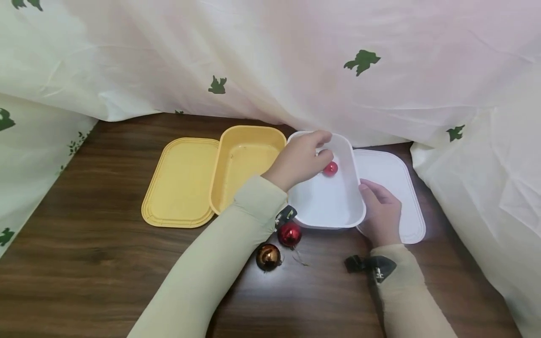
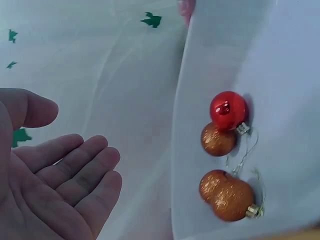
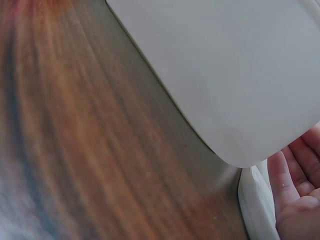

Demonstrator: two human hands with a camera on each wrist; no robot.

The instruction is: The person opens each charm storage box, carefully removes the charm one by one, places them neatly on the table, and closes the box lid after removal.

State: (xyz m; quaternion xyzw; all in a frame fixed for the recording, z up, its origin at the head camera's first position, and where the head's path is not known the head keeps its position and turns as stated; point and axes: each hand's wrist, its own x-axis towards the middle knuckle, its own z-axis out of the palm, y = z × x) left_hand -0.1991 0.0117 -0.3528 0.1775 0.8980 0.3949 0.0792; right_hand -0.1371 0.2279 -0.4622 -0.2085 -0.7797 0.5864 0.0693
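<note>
My left hand (image 1: 302,157) hovers over the white box (image 1: 323,202) with nothing in its grasp. Its fingers lie relaxed and the palm faces up to the camera in the left wrist view. Inside the box, a shiny red Christmas bauble (image 2: 227,111) sits beside several glittery copper baubles (image 2: 232,201) along one wall; in the head view the left hand hides the copper ones. My right hand (image 1: 382,216) rests against the outside of the box's right wall, fingertips right at the rim. In the right wrist view that hand (image 3: 300,195) shows beyond the box corner.
A red bauble (image 1: 289,234) and a brown bauble (image 1: 268,257) lie on the wooden table (image 1: 93,258) near my left forearm. The yellow box (image 1: 241,173) stands left of the white one, its yellow lid (image 1: 181,183) farther left. A white lid (image 1: 397,188) lies at right. Cloth (image 1: 274,56) hangs behind.
</note>
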